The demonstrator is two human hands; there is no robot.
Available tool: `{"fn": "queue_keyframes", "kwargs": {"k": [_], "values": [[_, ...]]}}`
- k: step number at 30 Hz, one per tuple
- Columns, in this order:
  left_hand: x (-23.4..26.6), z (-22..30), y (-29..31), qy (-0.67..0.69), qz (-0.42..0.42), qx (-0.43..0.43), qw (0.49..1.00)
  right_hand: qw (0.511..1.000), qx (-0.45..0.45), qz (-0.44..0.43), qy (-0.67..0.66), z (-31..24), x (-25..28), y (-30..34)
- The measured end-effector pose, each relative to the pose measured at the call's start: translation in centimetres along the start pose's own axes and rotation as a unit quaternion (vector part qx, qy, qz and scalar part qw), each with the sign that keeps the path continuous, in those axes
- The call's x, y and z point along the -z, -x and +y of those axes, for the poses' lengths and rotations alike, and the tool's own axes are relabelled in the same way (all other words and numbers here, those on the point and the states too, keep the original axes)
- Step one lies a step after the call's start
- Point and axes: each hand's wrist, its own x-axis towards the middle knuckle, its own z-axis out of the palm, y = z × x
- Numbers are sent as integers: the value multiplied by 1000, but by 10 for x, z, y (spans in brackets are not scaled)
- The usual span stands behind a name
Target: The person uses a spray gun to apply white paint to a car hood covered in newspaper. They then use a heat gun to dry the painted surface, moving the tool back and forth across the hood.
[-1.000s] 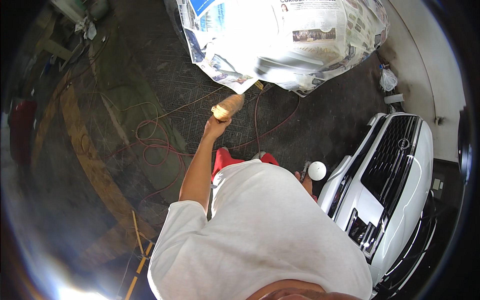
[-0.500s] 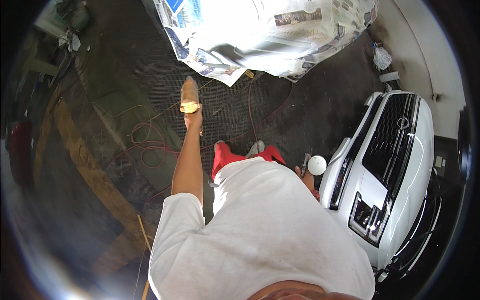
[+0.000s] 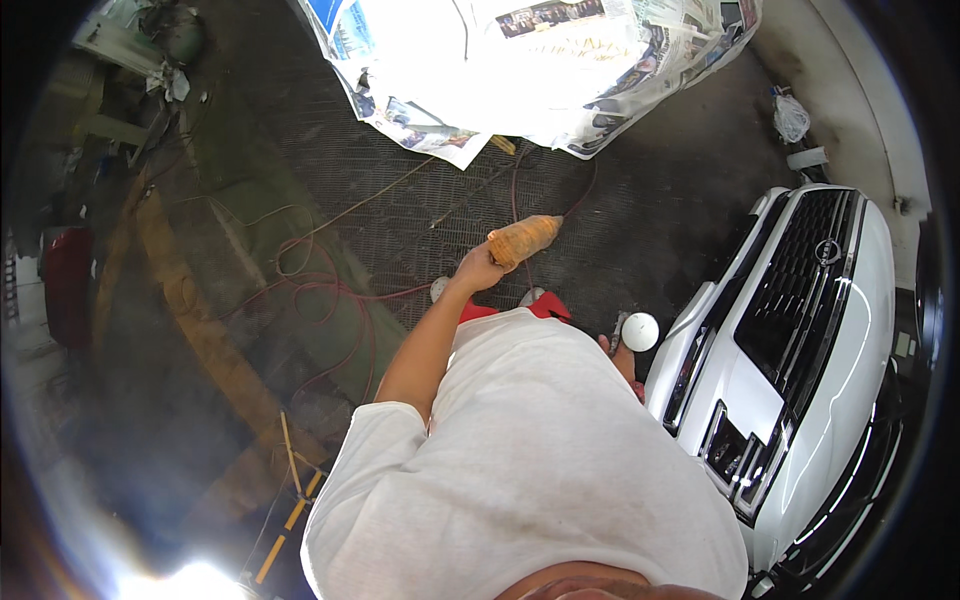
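Note:
My left hand [image 3: 472,272] is stretched out in front of my white shirt and grips a tan, cone-shaped roll [image 3: 525,238] that points to the right above the dark floor. Just past the shirt's right edge, only part of my right hand [image 3: 614,350] shows, closed around a small white round object [image 3: 640,331], close to the white car's front corner [image 3: 700,330]. My red trousers [image 3: 545,305] peek out below the left hand.
A white car's front with a black grille [image 3: 800,290] fills the right side. A large shape wrapped in newspaper [image 3: 520,70] lies ahead. Red and yellow hoses or cables [image 3: 320,290] snake over the dark grated floor. Clutter [image 3: 150,40] stands far left.
My left hand has swung the tan roll from the upper left down and to the right, nearer my body. The view has shifted slightly; my right hand stays by the car.

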Motion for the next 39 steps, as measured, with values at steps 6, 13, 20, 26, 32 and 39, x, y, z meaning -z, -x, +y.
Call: {"fn": "queue_keyframes", "kwargs": {"k": [6, 13, 20, 26, 32, 39], "values": [[-10, 15, 12, 24, 172, 30, 984, 995, -41, -77, -41, 69, 15, -19], [29, 15, 14, 227, 505, 33, 832, 988, -72, -95, -94, 114, 36, -27], [-3, 33, 27, 292, 482, 55, 824, 993, -48, -99, -42, 174, 37, -37], [-89, 65, 16, 195, 312, 64, 928, 994, -55, -81, -49, 187, 44, -49], [-121, 100, 9, 25, 216, 5, 976, 992, -64, -69, -87, 179, 54, -53], [-90, 133, 4, 202, 309, 59, 927, 984, -92, -95, -117, 184, 62, -35]]}}
